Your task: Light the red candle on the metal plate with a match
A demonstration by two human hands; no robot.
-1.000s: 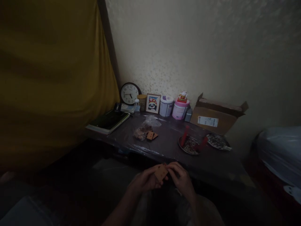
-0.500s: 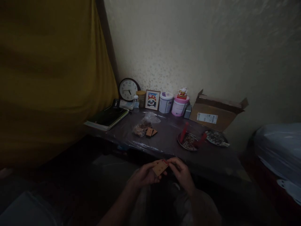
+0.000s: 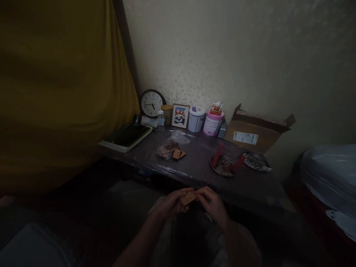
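Observation:
My left hand [image 3: 172, 204] is closed on a small brown card [image 3: 188, 198] with a few dark marks on its face, held in front of the table's near edge. My right hand [image 3: 213, 203] pinches at the card's upper right corner. A small red piece [image 3: 194, 192] shows there between the fingertips, mostly covered. Beyond the hands, several similar brown cards [image 3: 177, 154] lie on the table beside a clear plastic bag [image 3: 166, 150] with brownish contents. To the right, a round metal plate [image 3: 222, 173] holds small dark bits and upright red objects [image 3: 218, 155].
The dark, plastic-covered table [image 3: 191, 163] also bears a second plate [image 3: 254, 162], an open cardboard box [image 3: 251, 131], a framed panda picture [image 3: 180, 116], two tubs [image 3: 196, 120], a clock [image 3: 152, 104] and a book [image 3: 126, 138]. A yellow curtain [image 3: 61, 92] hangs at left.
The right fingers have closed further over the card's corner, so less of the red piece shows. The card has tilted slightly. Objects on the table have stayed put.

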